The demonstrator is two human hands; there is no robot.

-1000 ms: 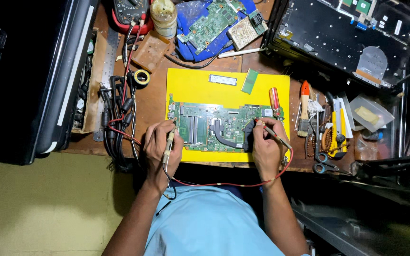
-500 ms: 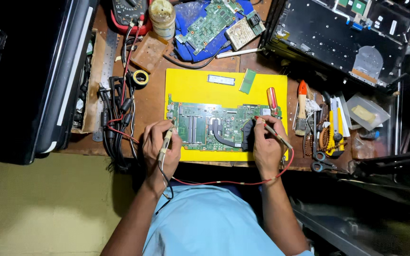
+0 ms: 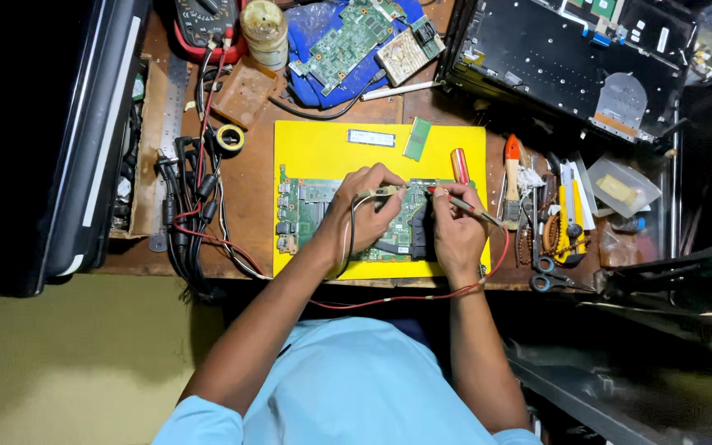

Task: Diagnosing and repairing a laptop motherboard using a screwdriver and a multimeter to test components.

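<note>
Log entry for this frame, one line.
left hand: black-lead probe on circuit board | right hand: red-lead probe on board | board on yellow mat | multimeter at desk's far edge

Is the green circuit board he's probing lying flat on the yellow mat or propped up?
Flat. The green circuit board lies face up on the yellow mat, no edge raised; left hand and right hand hold probes over it.

multimeter [image 3: 205, 21] | tape roll [image 3: 230, 138] | scissors [image 3: 547, 274] | blue cloth [image 3: 323, 82] | opened laptop chassis [image 3: 570, 58]

Electronics repair workshop: circuit boards [image 3: 348, 45], multimeter [image 3: 205, 21], opened laptop [image 3: 570, 58], scattered screwdrivers [image 3: 511, 177].
</note>
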